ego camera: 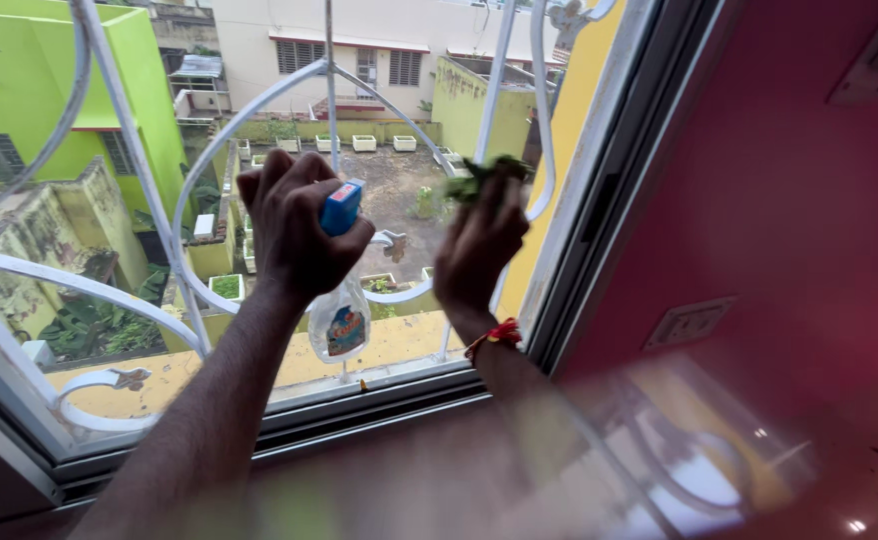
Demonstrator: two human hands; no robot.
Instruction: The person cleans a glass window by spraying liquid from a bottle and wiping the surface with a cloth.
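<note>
The left hand (pixel 304 225) grips a light, likely slippery plastic spray bottle (pixel 340 300) by its blue trigger head, best held there, while the right hand (pixel 479 250) clutches a soft green cloth (pixel 479 178) against the window grille (pixel 199 180).

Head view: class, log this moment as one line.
left hand: grips clear spray bottle with blue trigger | right hand: presses green cloth on window glass

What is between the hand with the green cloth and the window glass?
Nothing visible. The right hand presses the green cloth straight against the window glass; the white grille is outside, behind the pane. The left hand holds the spray bottle beside it.
</note>
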